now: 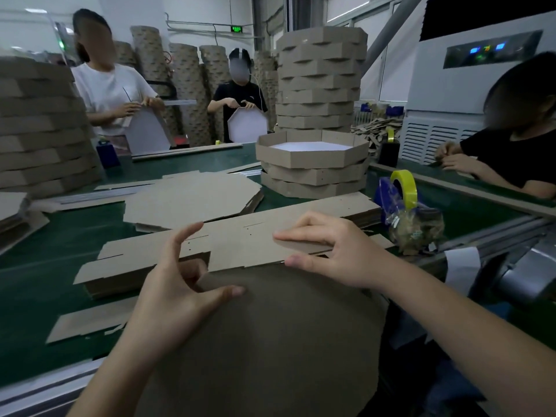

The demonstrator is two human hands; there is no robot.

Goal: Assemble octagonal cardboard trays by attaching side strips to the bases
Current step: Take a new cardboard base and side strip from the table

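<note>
A large brown octagonal base stands tilted toward me at the table's near edge. My left hand grips its upper left edge, thumb on the near face and fingers behind. My right hand pinches a brown side strip against the base's top edge, thumb below and index finger laid flat on top. The strip runs left over a stack of more side strips on the green table.
Flat octagonal bases lie mid-table. Finished trays are stacked behind, with a taller tower beyond. A blue tape dispenser with yellow tape and a plastic bag sit at right. Three other people work around the green table.
</note>
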